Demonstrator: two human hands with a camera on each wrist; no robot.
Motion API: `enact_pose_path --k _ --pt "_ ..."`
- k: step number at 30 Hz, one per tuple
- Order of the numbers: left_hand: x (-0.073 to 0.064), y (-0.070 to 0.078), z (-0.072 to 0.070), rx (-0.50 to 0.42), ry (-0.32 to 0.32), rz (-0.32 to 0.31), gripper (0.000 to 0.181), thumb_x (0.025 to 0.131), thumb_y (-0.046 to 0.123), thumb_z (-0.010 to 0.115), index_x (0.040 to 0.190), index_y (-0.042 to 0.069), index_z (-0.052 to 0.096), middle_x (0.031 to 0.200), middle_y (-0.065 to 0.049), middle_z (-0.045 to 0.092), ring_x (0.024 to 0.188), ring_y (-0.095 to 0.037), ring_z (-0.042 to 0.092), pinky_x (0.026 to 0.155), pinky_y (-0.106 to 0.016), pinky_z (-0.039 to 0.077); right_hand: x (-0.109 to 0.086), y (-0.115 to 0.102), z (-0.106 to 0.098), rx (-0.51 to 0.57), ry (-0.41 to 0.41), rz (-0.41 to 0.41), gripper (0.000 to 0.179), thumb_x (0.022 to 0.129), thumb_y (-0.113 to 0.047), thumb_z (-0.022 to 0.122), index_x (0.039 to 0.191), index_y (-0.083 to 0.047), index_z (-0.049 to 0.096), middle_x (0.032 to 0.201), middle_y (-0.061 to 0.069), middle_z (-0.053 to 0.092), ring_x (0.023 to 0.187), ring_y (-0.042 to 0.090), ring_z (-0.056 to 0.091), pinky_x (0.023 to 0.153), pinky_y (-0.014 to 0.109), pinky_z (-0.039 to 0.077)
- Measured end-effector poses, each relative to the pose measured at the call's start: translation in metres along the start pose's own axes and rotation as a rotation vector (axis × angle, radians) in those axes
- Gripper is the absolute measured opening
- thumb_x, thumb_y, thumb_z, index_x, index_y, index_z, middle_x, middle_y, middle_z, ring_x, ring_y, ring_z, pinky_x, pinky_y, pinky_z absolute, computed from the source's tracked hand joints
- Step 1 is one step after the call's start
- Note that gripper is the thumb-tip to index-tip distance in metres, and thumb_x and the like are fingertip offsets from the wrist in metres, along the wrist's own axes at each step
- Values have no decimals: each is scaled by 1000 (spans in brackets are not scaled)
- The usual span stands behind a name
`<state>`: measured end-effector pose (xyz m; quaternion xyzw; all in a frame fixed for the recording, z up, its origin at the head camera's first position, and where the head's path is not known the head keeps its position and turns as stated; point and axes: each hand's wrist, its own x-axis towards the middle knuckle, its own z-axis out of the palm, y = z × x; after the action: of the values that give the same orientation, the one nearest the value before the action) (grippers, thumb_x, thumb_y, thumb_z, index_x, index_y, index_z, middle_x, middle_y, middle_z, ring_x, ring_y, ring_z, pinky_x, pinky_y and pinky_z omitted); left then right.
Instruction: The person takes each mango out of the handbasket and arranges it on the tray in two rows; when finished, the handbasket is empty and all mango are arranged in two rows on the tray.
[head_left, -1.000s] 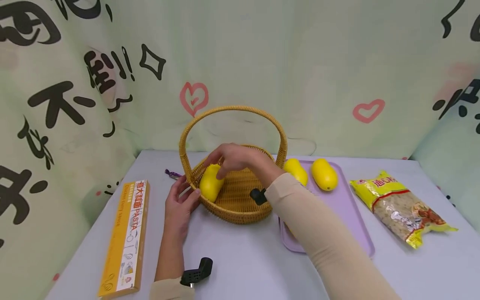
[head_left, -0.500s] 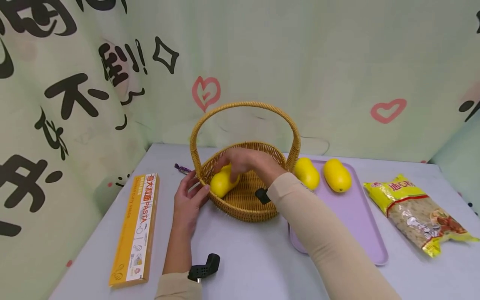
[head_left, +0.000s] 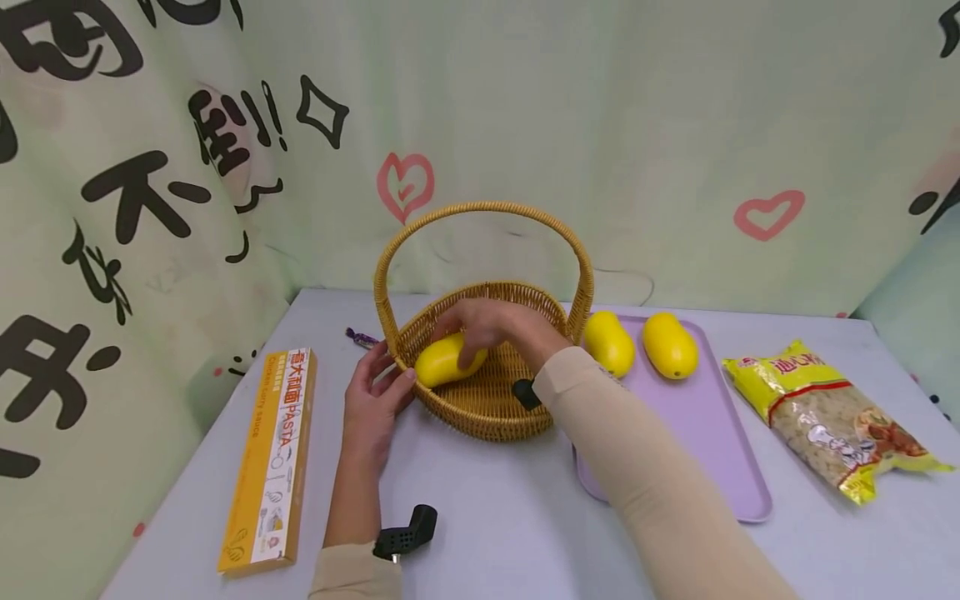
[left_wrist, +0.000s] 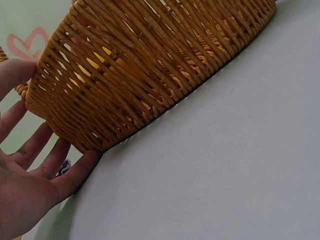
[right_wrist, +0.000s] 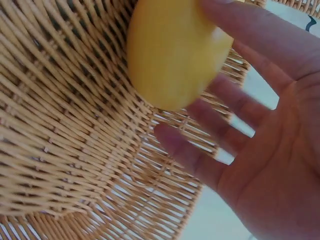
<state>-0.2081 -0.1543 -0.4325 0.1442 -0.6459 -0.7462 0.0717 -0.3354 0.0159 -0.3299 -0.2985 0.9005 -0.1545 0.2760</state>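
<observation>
A wicker basket (head_left: 487, 425) with a tall arched handle stands at the back of the table. Inside its left end lies a smooth yellow mango-shaped fruit (head_left: 438, 362), nearly crosswise. My right hand (head_left: 483, 321) reaches in from above and grips this fruit; in the right wrist view the thumb lies over it, with some fingers (right_wrist: 235, 105) partly behind it. My left hand (head_left: 371, 400) rests against the basket's left outer side below the handle. The left wrist view shows its fingers (left_wrist: 75, 172) spread and fairly straight, their tips touching the weave.
Right of the basket, a lilac tray (head_left: 697, 433) bears two more yellow fruits (head_left: 670, 346). Farther right lies a yellow-ended food bag (head_left: 832, 421). A pasta box (head_left: 266, 462) is at the left, and a small purple wrapped item (head_left: 362, 337) lies behind my left hand.
The fruit has turned from nearly upright to lying sideways in the basket, with my right hand following it. My left hand stays at the basket's side. The whole view has shifted slightly.
</observation>
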Motion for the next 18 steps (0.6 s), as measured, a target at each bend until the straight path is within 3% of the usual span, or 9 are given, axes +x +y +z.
enact_pose_path --k 4,9,14,18 --pt "0 -1 4 -15 -16 5 66 95 16 75 153 30 47 152 -3 49 139 -23 52 107 -35 54 -4 8 -3 28 5 -6 53 85 -9 82 134 -24 68 145 3 61 132 26 53 117 45 43" --pt "1 -2 5 0 -17 5 66 95 17 75 153 30 47 152 -3 49 139 -22 53 105 -34 55 -12 13 -10 68 3 27 56 87 -11 81 138 -28 66 151 3 56 138 28 50 117 46 44" --pt "1 -1 3 -5 -16 5 66 95 14 74 154 28 46 153 -4 49 139 -22 53 103 -31 56 -20 12 -16 63 46 32 55 90 -18 79 139 -36 64 151 3 54 138 27 50 114 47 46" --pt "-1 2 1 17 -1 -4 66 96 14 73 154 29 45 154 -4 49 139 -22 52 101 -27 56 -27 8 -21 61 79 22 57 91 -23 80 143 -35 61 152 9 54 140 28 50 113 47 46"
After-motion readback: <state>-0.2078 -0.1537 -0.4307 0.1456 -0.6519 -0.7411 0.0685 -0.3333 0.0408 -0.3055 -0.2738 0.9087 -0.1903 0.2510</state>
